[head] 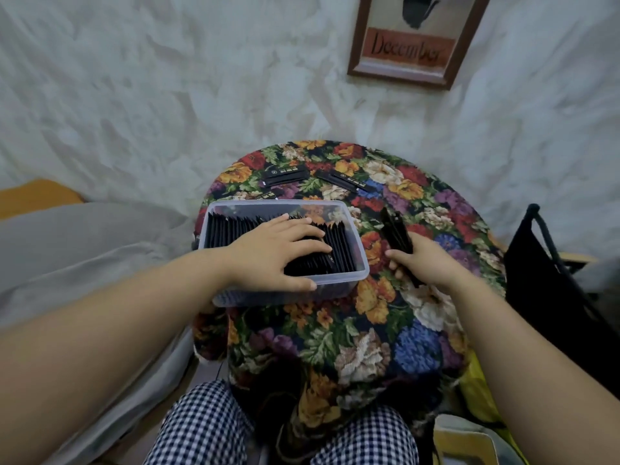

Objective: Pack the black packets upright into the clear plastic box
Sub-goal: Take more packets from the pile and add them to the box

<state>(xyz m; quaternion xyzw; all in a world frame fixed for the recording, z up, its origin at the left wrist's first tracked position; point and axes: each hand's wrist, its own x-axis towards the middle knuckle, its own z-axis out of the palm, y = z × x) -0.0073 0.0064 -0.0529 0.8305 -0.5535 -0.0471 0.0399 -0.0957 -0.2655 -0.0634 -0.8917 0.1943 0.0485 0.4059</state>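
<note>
The clear plastic box (347, 213) stands on a floral-covered table (365, 330), filled with a row of upright black packets (228, 231). My left hand (278, 253) lies flat across the tops of the packets, fingers spread and thumb on the box's near rim. To the right of the box, my right hand (426, 263) grips a small stack of black packets (396, 231) that points away from me. Loose black packets lie flat on the cloth behind the box, one (284, 172) at the left and another (345, 181) at the right.
A black bag (550, 280) stands at the table's right edge. Grey bedding (84, 250) lies to the left. A framed "December" picture (412, 38) leans on the white wall behind. My checked trousers (208, 427) are below the table.
</note>
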